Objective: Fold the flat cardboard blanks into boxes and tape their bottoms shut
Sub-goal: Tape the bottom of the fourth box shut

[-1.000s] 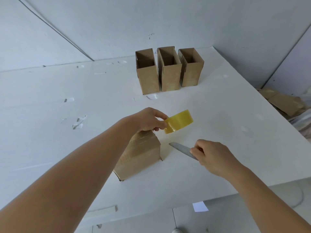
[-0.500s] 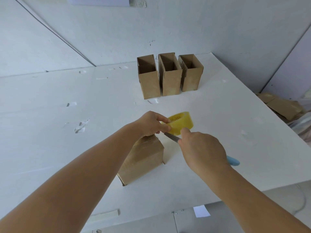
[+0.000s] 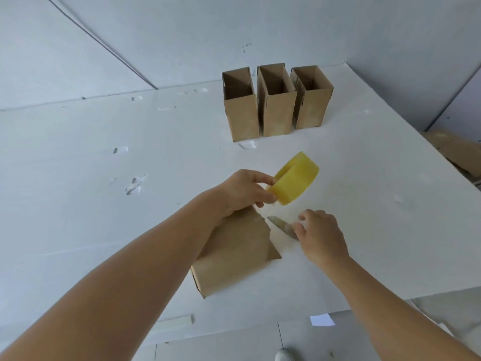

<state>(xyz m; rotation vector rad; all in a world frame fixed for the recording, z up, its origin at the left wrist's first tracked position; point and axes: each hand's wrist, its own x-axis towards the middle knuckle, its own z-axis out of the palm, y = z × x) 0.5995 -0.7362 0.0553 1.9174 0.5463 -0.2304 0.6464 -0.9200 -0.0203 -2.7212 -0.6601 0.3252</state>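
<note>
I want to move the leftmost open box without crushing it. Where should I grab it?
Probably from above: the leftmost box stands upright with its top open, so thumb and fingers can pinch its left wall near the rim, or span its front and back faces. Come from its left side, since the middle box stands close against its right.

L hand [image 3: 240, 192]: raised, fingers pinching | R hand [image 3: 321, 234]: low, fingers curled, gripping | both forearms extended fwd

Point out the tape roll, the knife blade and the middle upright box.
tape roll [image 3: 295, 179]: head view, yellow outer band.
knife blade [image 3: 279, 224]: head view, bare metal.
middle upright box [image 3: 277, 114]: head view, front wall.
</note>
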